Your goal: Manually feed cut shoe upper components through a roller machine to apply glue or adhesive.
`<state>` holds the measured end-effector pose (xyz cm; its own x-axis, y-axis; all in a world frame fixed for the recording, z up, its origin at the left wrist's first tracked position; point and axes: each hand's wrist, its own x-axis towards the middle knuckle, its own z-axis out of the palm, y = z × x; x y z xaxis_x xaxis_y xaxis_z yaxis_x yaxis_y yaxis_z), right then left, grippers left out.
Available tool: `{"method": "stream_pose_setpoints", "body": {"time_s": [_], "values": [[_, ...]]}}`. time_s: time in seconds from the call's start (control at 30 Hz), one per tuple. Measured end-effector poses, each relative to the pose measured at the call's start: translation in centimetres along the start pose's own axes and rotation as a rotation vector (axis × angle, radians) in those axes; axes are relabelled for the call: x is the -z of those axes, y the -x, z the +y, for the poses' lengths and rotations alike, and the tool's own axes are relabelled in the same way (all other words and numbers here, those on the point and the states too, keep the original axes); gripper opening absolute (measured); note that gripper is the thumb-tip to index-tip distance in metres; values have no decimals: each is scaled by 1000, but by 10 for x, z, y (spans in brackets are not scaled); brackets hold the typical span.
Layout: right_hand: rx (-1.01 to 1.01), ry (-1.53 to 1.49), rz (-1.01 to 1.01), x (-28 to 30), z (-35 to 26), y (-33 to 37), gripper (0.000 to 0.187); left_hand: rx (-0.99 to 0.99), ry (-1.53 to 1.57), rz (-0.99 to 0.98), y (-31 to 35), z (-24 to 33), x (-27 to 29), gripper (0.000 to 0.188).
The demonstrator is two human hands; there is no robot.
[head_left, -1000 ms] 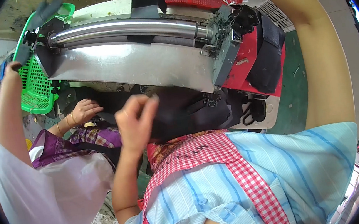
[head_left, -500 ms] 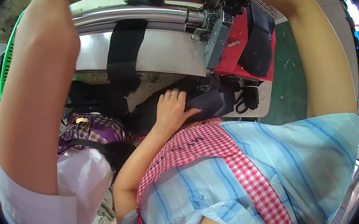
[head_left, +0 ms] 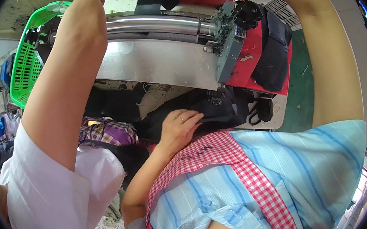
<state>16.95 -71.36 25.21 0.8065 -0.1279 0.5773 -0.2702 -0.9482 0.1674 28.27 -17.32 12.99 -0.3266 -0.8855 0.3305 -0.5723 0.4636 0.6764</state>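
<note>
**Holding the black cloth flat below the machine**

The left hand (head_left: 180, 130) lies on the black cloth (head_left: 219, 110), fingers together and laid flat, not clamped. The cloth sits on the table just below the steel plate (head_left: 160, 63) and roller (head_left: 156, 24). The right hand is out of view, so its fingers cannot be told. Press with the whole palm, probably best, and stay clear of the co-worker's arm (head_left: 64, 82).

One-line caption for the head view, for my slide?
Left hand rests flat on dark fabric below a roller machine; right arm reaches overhead.
</note>
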Motion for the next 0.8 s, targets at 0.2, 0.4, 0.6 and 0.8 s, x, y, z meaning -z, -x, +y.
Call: {"method": "stream_pose_setpoints", "body": {"time_s": [0.2, 0.4, 0.6, 0.8], "values": [[19, -647, -800, 7, -88, 11, 35, 647, 120, 82, -47, -18, 75, 30], [-484, -713, -1510, 40, -214, -26, 98, 471, -503, 381, -103, -72, 99, 48], [-862, -871, -1168, 11, -148, 5, 48, 107, -208, -5, -34, 3, 8, 30], [-642, -542, -706, 11, -91, -26, 37, 122, -63, -13, -1, -9, -24, 18]]}}
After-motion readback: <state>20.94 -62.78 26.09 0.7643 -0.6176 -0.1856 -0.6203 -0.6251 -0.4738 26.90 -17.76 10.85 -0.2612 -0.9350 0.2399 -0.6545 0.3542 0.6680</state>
